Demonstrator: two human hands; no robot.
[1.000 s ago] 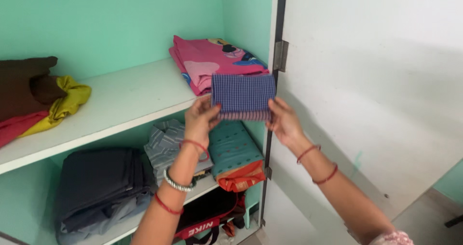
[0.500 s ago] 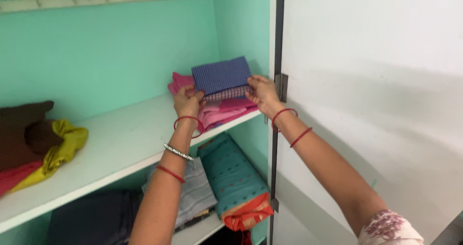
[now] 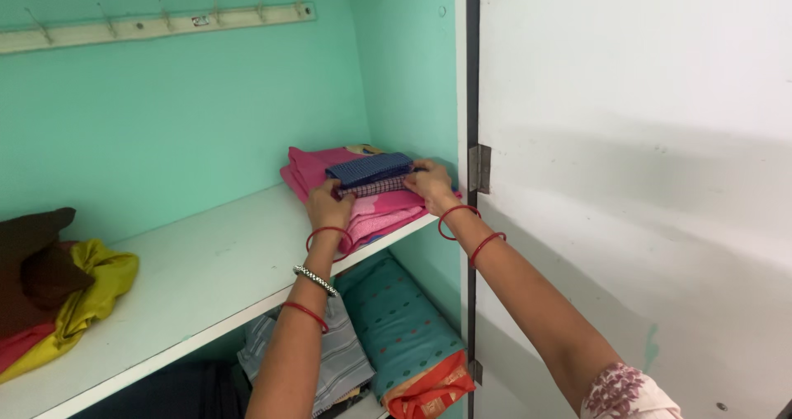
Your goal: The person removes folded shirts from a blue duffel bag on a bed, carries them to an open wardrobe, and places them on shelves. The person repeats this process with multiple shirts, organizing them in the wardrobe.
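Gripping blue cloth (image 3: pixel 370 169) | L hand (image 3: pixel 328 205) + R hand (image 3: pixel 431 185) | fingertips hidden

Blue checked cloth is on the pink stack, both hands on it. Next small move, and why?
Probably let go and draw both hands back. The folded blue checked cloth already lies flat on the pink folded stack on the upper shelf, with the left hand at its near-left edge and the right hand at its right end. It looks squared with the stack, so little adjusting seems needed.
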